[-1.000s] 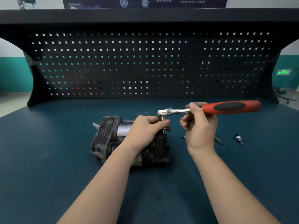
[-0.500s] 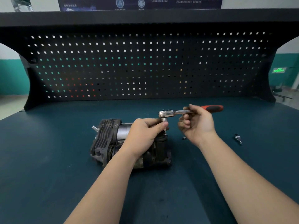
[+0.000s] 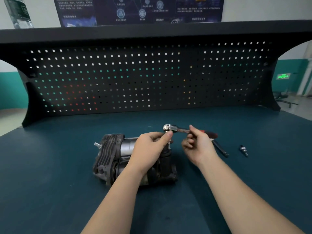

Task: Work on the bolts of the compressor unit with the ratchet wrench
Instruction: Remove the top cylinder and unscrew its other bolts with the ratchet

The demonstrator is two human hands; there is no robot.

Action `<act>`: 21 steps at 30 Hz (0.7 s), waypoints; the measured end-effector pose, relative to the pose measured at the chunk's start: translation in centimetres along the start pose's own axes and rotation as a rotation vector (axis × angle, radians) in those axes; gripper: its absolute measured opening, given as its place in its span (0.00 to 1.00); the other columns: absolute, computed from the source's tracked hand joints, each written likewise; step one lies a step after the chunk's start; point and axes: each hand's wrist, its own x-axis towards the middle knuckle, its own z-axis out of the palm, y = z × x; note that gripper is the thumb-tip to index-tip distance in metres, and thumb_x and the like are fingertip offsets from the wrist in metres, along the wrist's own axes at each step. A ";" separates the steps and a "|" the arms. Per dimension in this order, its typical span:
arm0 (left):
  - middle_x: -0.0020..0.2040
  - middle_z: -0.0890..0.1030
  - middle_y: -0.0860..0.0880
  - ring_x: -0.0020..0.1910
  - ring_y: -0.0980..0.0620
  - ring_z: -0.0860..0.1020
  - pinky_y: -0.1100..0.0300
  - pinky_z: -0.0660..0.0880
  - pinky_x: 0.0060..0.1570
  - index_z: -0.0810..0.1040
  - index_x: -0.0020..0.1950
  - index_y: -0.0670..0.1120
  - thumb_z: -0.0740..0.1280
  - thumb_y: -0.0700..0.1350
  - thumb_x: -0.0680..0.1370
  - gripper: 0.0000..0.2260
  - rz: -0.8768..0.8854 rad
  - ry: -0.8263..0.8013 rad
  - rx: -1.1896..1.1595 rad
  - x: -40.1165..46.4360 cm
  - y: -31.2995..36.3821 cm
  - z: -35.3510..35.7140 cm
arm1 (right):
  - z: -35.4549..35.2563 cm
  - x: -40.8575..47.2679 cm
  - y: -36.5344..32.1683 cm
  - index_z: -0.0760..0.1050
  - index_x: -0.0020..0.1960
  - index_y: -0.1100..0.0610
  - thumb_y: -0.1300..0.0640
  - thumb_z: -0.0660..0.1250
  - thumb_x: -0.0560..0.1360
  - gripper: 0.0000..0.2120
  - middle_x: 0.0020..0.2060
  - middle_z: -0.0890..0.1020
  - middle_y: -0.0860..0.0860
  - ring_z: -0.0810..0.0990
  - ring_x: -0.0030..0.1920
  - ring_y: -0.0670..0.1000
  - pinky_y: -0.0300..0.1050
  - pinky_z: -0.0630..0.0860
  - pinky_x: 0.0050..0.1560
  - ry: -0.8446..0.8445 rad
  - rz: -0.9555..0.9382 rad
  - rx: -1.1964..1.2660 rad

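Note:
The dark, ribbed compressor unit lies on the blue-green bench mat. A ratchet wrench with a chrome head and a red-and-black handle stands over its right end, its bit pointing down into the unit. My left hand rests over the unit and pinches the bit shaft just under the ratchet head. My right hand holds the wrench's shaft near the head, and the handle runs away behind it to the right. The bolt itself is hidden by my left hand.
A long dark tool lies on the mat right of my right hand, and a small socket bit sits further right. A black pegboard closes the back of the bench. A bottle stands on the top shelf at the left.
The wrench handle has swung away from me, from pointing right to pointing back-right, with my right hand following. My left hand stays on the bit.

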 end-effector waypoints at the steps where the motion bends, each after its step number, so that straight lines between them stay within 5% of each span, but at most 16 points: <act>1: 0.35 0.82 0.53 0.36 0.59 0.76 0.61 0.71 0.42 0.84 0.41 0.51 0.67 0.61 0.73 0.15 -0.011 0.006 0.017 0.1 0.0 0.0 | -0.3 -0.2 0.4 0.69 0.37 0.58 0.59 0.65 0.78 0.11 0.23 0.68 0.48 0.63 0.18 0.42 0.33 0.58 0.17 0.011 -0.040 0.027; 10: 0.48 0.84 0.42 0.40 0.53 0.74 0.58 0.70 0.46 0.85 0.36 0.52 0.69 0.56 0.73 0.11 -0.193 -0.083 0.035 1.3 1.3 0.0 | 1.4 -2.4 -0.4 0.68 0.40 0.57 0.60 0.67 0.77 0.10 0.23 0.72 0.47 0.68 0.23 0.44 0.36 0.64 0.23 -0.078 -0.514 -0.223; 14: 0.42 0.85 0.53 0.44 0.55 0.78 0.58 0.73 0.51 0.84 0.38 0.50 0.69 0.50 0.75 0.09 -0.146 -0.078 -0.038 0.9 0.9 0.0 | 2.0 -4.1 0.4 0.68 0.39 0.55 0.57 0.69 0.76 0.11 0.25 0.75 0.45 0.72 0.26 0.45 0.38 0.71 0.30 -0.028 -0.832 -0.445; 16: 0.37 0.84 0.55 0.40 0.56 0.78 0.62 0.72 0.45 0.84 0.34 0.50 0.70 0.49 0.74 0.10 -0.118 -0.043 -0.022 0.8 0.7 0.1 | 2.3 -5.3 1.3 0.68 0.38 0.52 0.56 0.70 0.75 0.12 0.28 0.75 0.43 0.75 0.32 0.42 0.38 0.73 0.39 -0.034 -1.120 -0.602; 18: 0.27 0.80 0.57 0.30 0.60 0.74 0.70 0.69 0.32 0.81 0.28 0.51 0.69 0.47 0.75 0.14 -0.097 -0.004 -0.016 0.7 0.8 0.2 | 2.3 -6.4 2.3 0.69 0.36 0.54 0.54 0.70 0.74 0.13 0.28 0.72 0.41 0.74 0.34 0.35 0.27 0.69 0.42 -0.171 -1.391 -0.795; 21: 0.22 0.75 0.58 0.23 0.65 0.69 0.73 0.65 0.25 0.79 0.23 0.51 0.66 0.47 0.76 0.20 -0.061 0.005 -0.001 0.5 0.8 0.3 | 1.6 -6.7 3.0 0.70 0.36 0.59 0.51 0.69 0.74 0.15 0.30 0.70 0.43 0.74 0.35 0.36 0.23 0.66 0.41 -0.314 -1.533 -0.904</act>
